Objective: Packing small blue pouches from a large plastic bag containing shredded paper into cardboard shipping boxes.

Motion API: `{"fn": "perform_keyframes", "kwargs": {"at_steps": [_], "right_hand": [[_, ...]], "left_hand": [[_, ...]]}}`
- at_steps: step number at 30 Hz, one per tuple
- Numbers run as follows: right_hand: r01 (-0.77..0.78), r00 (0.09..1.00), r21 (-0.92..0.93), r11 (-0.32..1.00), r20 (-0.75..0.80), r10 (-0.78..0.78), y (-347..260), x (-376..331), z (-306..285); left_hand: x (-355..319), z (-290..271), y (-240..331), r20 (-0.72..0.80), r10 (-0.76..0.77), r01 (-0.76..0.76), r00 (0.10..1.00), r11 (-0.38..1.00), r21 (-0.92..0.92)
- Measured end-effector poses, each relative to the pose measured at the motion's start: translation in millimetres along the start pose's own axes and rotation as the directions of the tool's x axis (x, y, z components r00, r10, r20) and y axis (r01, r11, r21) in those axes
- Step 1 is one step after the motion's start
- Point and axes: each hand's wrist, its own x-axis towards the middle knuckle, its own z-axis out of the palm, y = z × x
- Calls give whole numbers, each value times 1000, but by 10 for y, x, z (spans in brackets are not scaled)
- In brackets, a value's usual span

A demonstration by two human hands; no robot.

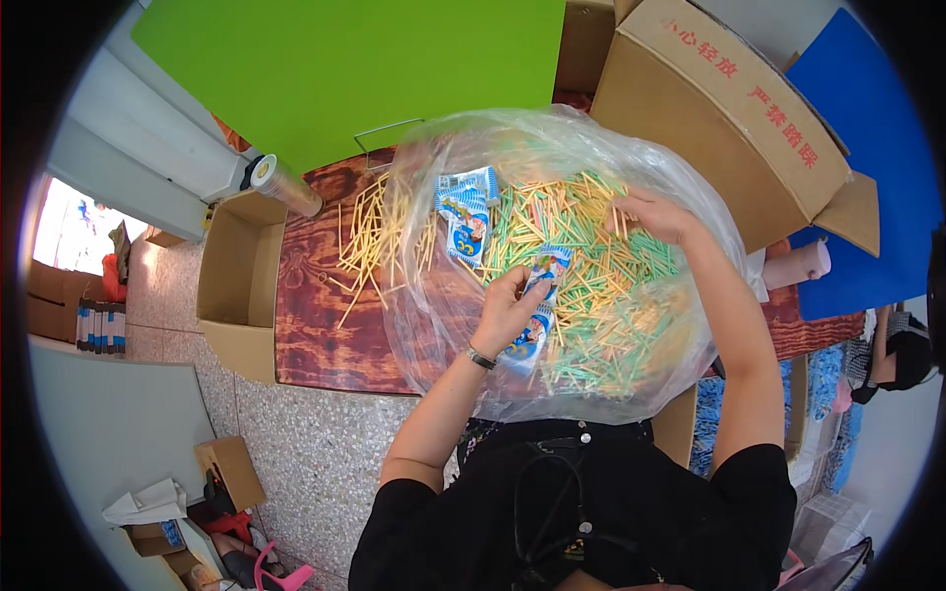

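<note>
A large see-through plastic bag [724,286] lies spread open in front of me, heaped with thin yellow, green and pink sticks [591,295]. My left hand [506,313] pinches a small blue-and-white packet [551,264] over the near left part of the heap. Just below that hand, another blue-and-white packet [527,338] rests in the bag. Several more packets [467,222] lie together at the left of the heap. At the far right of the pile, my right hand [652,215] has its fingers curled on a few sticks; the fingertips are partly hidden among them.
Loose yellow sticks [370,236] lie on the red-brown wooden table [330,340] left of the bag. An open cardboard box [241,261] and a clear cylindrical container [291,187] stand beyond. A large carton [709,118] borders the far right, near a pinkish roll [798,264]. A green panel [355,69] rises behind.
</note>
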Motion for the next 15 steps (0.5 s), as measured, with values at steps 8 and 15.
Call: {"fn": "perform_keyframes", "kwargs": {"at_steps": [8,15], "right_hand": [[26,977,793,609,108,-182,288,-278,410],[-139,958,651,746,280,-67,223,-243,549]], "left_hand": [[50,102,27,-46,-27,15,999,971,-240],[351,192,326,23,-64,63,998,719,-692]]}}
